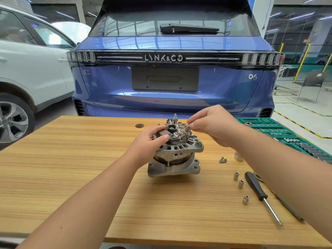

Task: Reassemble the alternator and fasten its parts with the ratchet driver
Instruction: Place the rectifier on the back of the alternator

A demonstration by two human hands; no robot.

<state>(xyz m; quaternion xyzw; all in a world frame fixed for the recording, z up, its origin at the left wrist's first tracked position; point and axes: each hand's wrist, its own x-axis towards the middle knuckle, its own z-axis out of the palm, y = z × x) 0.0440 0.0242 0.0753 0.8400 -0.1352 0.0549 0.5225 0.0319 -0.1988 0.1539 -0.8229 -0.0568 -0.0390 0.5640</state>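
Note:
A grey metal alternator (177, 159) stands upright in the middle of the wooden table (71, 168), its rear end with brown windings and a threaded stud facing up. My left hand (150, 139) grips the top left of the alternator, thumb pressing on a dark part there. My right hand (213, 125) hovers at the top right, its fingertips pinched together over the rectifier area; whether they hold a small screw is too small to tell. A black-handled driver (260, 194) lies on the table to the right.
Loose screws (222, 160), three small sockets (241, 184) and a larger socket (238, 156) lie right of the alternator. A green socket-set case (280, 132) sits at the table's right edge. A dark round disc (139, 125) lies behind. A blue car (172, 78) is parked beyond the table.

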